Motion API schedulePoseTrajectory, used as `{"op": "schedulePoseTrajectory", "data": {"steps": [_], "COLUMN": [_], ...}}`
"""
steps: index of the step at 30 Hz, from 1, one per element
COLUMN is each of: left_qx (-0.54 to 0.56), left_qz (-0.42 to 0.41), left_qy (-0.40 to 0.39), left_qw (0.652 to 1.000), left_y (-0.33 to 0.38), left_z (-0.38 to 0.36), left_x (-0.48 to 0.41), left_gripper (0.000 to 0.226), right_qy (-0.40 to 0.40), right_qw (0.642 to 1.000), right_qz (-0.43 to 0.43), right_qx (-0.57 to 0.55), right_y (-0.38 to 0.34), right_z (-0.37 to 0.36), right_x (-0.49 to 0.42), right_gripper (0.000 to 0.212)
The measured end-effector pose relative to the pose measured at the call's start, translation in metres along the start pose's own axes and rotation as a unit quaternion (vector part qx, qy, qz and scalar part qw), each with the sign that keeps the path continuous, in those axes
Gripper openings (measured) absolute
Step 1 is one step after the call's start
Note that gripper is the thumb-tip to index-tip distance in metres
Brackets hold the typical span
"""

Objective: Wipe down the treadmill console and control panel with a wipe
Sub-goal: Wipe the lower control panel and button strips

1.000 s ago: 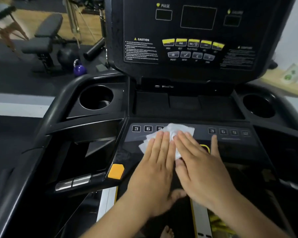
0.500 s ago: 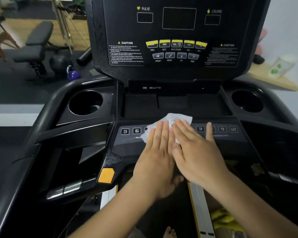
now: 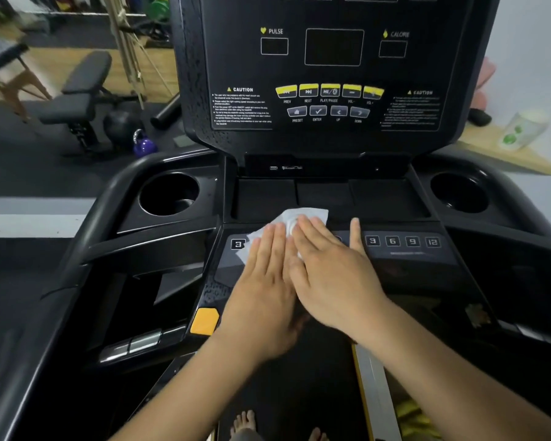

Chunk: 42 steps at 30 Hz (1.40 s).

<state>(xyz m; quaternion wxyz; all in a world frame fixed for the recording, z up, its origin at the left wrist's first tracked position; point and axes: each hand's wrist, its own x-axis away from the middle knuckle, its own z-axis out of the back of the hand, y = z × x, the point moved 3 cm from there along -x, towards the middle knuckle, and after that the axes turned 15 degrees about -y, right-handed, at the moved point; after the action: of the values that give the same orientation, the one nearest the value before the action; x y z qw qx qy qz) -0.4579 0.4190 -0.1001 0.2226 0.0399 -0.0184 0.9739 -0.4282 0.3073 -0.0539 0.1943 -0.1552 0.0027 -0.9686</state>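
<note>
The white wipe (image 3: 303,218) lies crumpled at the far edge of the lower control panel (image 3: 404,259), between its two rows of number keys, with its far corner reaching over the lip toward the shallow tray (image 3: 388,198) behind. Both hands are released and flat: the left hand (image 3: 261,297) and right hand (image 3: 334,281) lie side by side with straight fingers pressing the wipe down, neither curled round it, and the right hand's little finger is splayed out onto bare panel. Since nothing grips the wipe, a quick stroke could let it bunch up or slip from under the fingers and drop into the tray. Flat palms bearing on the panel could also press a number key or the orange button (image 3: 204,321) near the left wrist; bare feet (image 3: 245,421) show on the belt below, so an accidental start would be the worse slip. The upright console (image 3: 331,74), with its yellow keys, and the cup holders (image 3: 169,194) on either side probably remain to be wiped
</note>
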Motion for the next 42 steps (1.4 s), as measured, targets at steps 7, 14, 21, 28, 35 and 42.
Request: {"op": "schedulePoseTrajectory", "data": {"steps": [7,14,21,28,35,42], "left_qx": [0.007,-0.004,-0.008,-0.026,-0.026,-0.016], "left_qz": [0.007,0.06,0.053,0.023,0.072,0.129], "left_qy": [0.001,-0.007,0.021,0.02,-0.043,-0.145], "left_qw": [1.0,0.998,0.998,0.999,0.996,0.981], "left_y": [-0.004,-0.035,-0.019,-0.024,-0.046,-0.017], "left_z": [-0.022,-0.008,-0.035,-0.023,-0.009,-0.022], "left_x": [0.066,0.038,0.089,0.07,0.033,0.082], "left_gripper": [0.09,0.081,0.077,0.094,0.094,0.083], "right_qy": [0.024,0.002,0.013,-0.004,-0.002,-0.006], "right_qw": [0.998,0.997,0.993,0.994,0.995,0.985], "right_qz": [0.066,0.076,0.121,0.107,0.097,0.172], "right_qx": [-0.007,-0.002,-0.006,-0.006,-0.001,0.033], "right_y": [-0.027,-0.048,-0.058,-0.055,-0.051,-0.059], "right_z": [-0.036,-0.006,-0.039,-0.019,0.003,-0.024], "right_x": [0.046,-0.003,0.038,0.016,-0.025,0.005], "right_gripper": [0.057,0.057,0.055,0.054,0.055,0.055]}}
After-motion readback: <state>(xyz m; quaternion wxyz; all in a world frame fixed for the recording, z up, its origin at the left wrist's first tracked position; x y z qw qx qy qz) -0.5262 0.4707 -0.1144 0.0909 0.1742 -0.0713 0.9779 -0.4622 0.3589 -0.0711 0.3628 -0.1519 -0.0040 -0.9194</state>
